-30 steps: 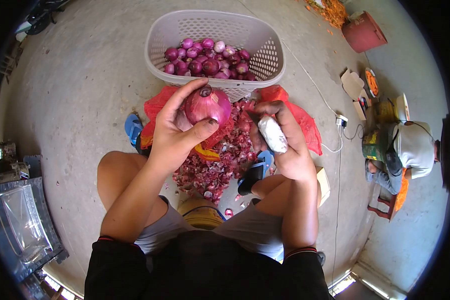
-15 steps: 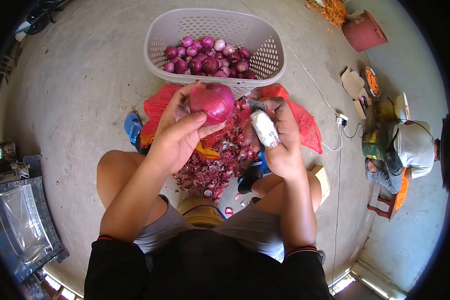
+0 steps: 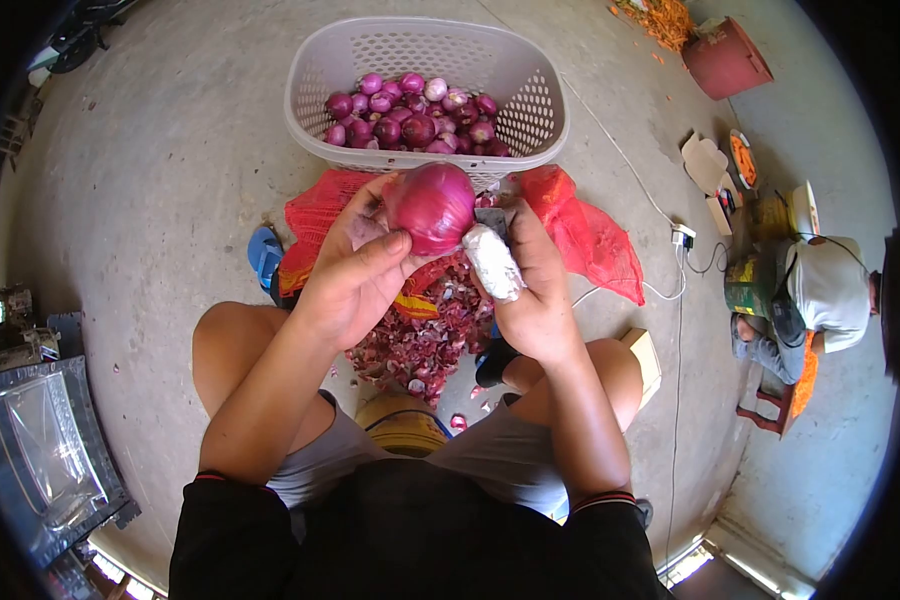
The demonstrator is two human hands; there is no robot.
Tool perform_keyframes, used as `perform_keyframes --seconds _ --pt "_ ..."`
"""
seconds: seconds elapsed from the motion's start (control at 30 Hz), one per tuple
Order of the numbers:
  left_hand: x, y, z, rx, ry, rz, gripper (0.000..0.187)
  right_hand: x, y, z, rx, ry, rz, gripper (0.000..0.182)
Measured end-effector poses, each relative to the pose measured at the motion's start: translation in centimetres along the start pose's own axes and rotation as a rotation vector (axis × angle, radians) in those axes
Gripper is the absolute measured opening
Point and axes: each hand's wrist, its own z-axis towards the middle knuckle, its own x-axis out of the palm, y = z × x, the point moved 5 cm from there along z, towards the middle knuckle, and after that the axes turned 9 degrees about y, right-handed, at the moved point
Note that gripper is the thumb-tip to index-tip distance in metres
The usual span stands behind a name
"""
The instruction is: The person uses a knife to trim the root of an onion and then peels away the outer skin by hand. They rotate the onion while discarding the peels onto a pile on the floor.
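My left hand (image 3: 345, 275) is wrapped around a large red onion (image 3: 434, 208), its thumb on the near side. My right hand (image 3: 536, 295) is closed on a small knife; only its grey blade (image 3: 492, 222) shows, beside the onion's right side. The handle is hidden in the fingers. White wrapping (image 3: 492, 264) covers the right thumb, which reaches toward the onion. Below both hands lies a heap of onion skins (image 3: 410, 350) on red mesh sacking (image 3: 600, 250). A grey perforated basket (image 3: 305, 110) holding several red onions stands just beyond the hands.
Between my knees is a yellow bucket (image 3: 398, 420). A white cable with a power socket (image 3: 682, 236) runs along the floor at right. Another person (image 3: 832, 290) sits by the right wall, near a red bucket (image 3: 728, 62). A blue slipper (image 3: 265, 252) lies at left.
My right hand has moved left and brought the blade up close to the onion. The onion has shifted slightly right in my left hand.
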Motion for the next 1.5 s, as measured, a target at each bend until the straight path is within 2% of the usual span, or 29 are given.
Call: perform_keyframes --seconds 0.1,0.2,0.3,0.5,0.6,0.7,0.8,0.97,1.07,1.17,1.27,1.37,1.5 --pt "0.1 0.1 0.1 0.009 0.018 -0.165 0.056 0.0 0.4 0.1 -0.019 -0.021 -0.033 0.022" --pt "-0.2 0.1 -0.1 0.01 0.015 0.005 0.064 0.3 -0.4 0.1 -0.001 -0.006 0.073 0.021" --pt "0.0 -0.1 -0.3 0.012 0.004 0.031 0.065 0.2 -0.4 0.0 0.068 0.038 0.072 0.019" --pt "0.0 0.0 -0.2 0.051 0.023 0.076 0.068 0.3 -0.3 -0.1 0.04 -0.013 0.067 0.011" --pt "0.0 0.0 -0.1 0.085 0.049 0.049 0.069 0.4 0.2 0.0 -0.032 -0.047 0.07 0.011" --pt "0.1 -0.1 -0.2 0.077 0.02 0.051 0.07 0.2 1.0 -0.1 -0.267 0.041 -0.146 0.013" --pt "0.2 -0.4 -0.2 0.064 0.009 0.007 0.071 0.2 1.4 -0.1 -0.27 0.025 -0.135 0.015" --pt "0.3 -0.4 -0.2 0.068 0.018 0.016 0.072 -0.3 -0.1 0.3 -0.063 -0.041 0.077 0.016" --pt "0.3 -0.3 -0.1 0.07 0.027 0.05 0.073 0.0 0.3 0.4 -0.092 -0.024 0.063 0.014" --pt "0.3 -0.3 0.0 0.078 0.046 0.018 0.067 0.1 -0.6 0.1 -0.004 0.01 0.063 0.013" --pt "0.4 -0.4 0.1 0.087 0.062 -0.004 0.066 0.2 -0.5 0.2 -0.023 -0.003 0.152 0.012" --pt "0.4 -0.4 0.0 0.101 0.072 -0.002 0.066 -0.1 -0.1 0.1 -0.056 0.018 0.011 0.011" --pt "0.4 -0.4 0.0 0.087 0.033 -0.041 0.066 -0.1 1.2 -0.1 -0.353 0.078 -0.112 0.011"
